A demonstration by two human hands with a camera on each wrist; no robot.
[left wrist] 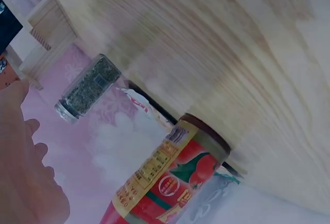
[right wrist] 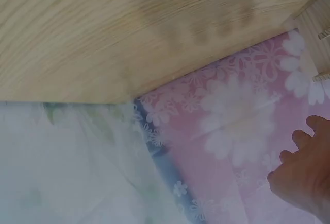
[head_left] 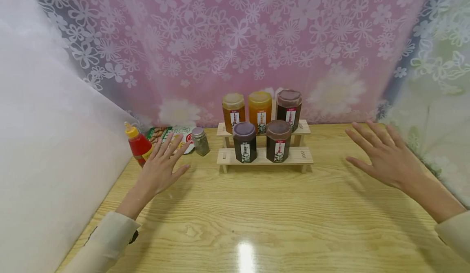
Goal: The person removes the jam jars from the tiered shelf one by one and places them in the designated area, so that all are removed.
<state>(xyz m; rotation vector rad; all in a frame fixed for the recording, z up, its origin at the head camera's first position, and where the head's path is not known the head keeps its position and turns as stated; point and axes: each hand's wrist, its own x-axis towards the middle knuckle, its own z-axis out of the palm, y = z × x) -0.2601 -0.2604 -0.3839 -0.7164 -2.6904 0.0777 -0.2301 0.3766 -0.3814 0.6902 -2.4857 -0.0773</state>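
Note:
Palm down with spread fingers, my left hand [head_left: 161, 169] hovers over the table's left side and holds nothing. Just beyond it stand a red squeeze bottle [head_left: 140, 145] with a yellow cap and a small glass spice jar [head_left: 200, 141] of dried herbs. A green and white food packet [head_left: 183, 134] lies behind, partly covered by the fingers. Both the bottle [left wrist: 175, 172] and the spice jar [left wrist: 88, 87] show in the left wrist view. My right hand [head_left: 385, 156], fingers also spread, is above the table's right side with nothing in it.
Between the hands stands a two-step wooden rack [head_left: 264, 156] carrying several lidded jars, two dark ones [head_left: 244, 142] in front, amber [head_left: 233, 112] and orange [head_left: 260, 114] ones behind. A pink flowered curtain [head_left: 238, 40] closes the back, with a white wall [head_left: 55, 122] on the left.

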